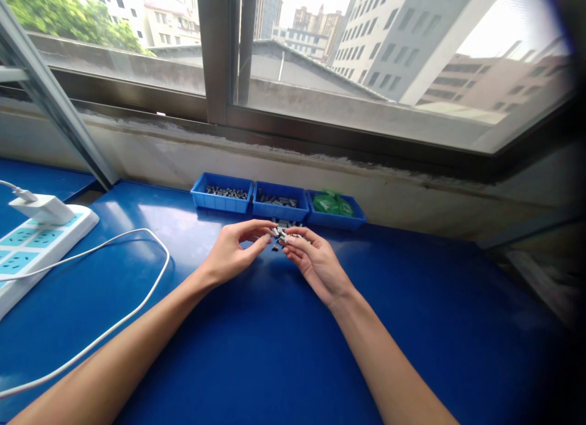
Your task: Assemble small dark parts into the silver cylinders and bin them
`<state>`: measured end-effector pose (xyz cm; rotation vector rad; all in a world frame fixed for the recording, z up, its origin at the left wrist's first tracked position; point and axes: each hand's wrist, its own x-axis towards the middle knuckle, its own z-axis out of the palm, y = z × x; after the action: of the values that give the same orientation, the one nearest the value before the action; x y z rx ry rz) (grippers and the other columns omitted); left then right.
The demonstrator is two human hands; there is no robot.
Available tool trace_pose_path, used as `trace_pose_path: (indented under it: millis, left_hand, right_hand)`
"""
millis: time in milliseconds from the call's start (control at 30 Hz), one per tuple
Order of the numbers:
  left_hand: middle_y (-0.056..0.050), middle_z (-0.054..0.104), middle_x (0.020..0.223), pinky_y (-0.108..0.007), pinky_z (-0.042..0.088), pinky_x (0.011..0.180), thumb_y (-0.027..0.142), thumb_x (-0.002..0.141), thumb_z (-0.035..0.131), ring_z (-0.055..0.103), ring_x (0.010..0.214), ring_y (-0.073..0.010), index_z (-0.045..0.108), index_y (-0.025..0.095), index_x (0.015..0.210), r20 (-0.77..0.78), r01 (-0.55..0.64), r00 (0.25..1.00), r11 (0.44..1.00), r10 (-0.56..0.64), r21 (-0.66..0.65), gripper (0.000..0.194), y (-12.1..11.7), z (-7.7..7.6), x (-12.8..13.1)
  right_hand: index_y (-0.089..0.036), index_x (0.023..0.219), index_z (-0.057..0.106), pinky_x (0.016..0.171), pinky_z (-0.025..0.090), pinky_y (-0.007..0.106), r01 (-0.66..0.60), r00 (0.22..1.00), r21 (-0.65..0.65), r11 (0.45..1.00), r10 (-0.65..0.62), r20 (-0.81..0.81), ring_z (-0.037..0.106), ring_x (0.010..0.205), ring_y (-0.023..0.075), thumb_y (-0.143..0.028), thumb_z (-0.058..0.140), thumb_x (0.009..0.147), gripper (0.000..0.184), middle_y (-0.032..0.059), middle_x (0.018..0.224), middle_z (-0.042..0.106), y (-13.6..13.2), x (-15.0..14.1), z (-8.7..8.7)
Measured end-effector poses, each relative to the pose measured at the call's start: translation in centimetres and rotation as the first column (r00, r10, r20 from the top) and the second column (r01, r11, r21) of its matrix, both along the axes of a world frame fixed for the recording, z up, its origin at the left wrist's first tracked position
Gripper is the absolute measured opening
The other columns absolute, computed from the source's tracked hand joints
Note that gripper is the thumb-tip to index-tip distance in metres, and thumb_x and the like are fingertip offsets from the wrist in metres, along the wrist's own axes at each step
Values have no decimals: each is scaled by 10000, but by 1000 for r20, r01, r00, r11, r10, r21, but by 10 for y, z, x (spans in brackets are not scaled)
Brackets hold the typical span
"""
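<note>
Both hands meet over the blue table (274, 339) just in front of three blue trays. My left hand (235, 251) has thumb and forefinger pinched toward a small grey metal part (280, 234). My right hand (315, 260) lies palm up, its fingertips curled on the same part. A few similar small parts (286, 223) lie loose on the table behind the fingers. What exactly the part is cannot be made out.
The left tray (222, 199) and middle tray (280, 207) hold small grey parts; the right tray (336, 214) holds green bags. A white power strip (32, 239) with a plugged charger and a white cable (132, 272) lie at left. A window wall stands behind.
</note>
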<state>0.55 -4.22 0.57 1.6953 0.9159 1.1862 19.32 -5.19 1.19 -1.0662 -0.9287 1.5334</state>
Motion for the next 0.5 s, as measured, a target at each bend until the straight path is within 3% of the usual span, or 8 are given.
trace_pose_path:
  millis: [133, 500]
  left_hand:
    - [-92, 752, 1026, -301, 572, 844, 268, 874, 663, 718, 912, -188, 692, 134, 1155, 29, 49, 998, 999, -49, 14, 312, -2, 1, 3]
    - [-81, 752, 917, -273, 562, 735, 297, 837, 713, 703, 811, -177, 761, 156, 914, -49, -10, 999, 992, 17, 123, 168, 1, -4, 2]
  right_hand:
    - [-202, 986, 650, 672, 530, 184, -33, 993, -46, 998, 27, -113, 669, 681, 87, -222, 829, 688, 348, 25, 884, 741, -2, -3, -1]
    - [-213, 1015, 602, 708, 540, 187, -26, 990, -43, 999, 20, -139, 688, 711, 92, -199, 841, 676, 415, 2, 838, 731, -2, -4, -5]
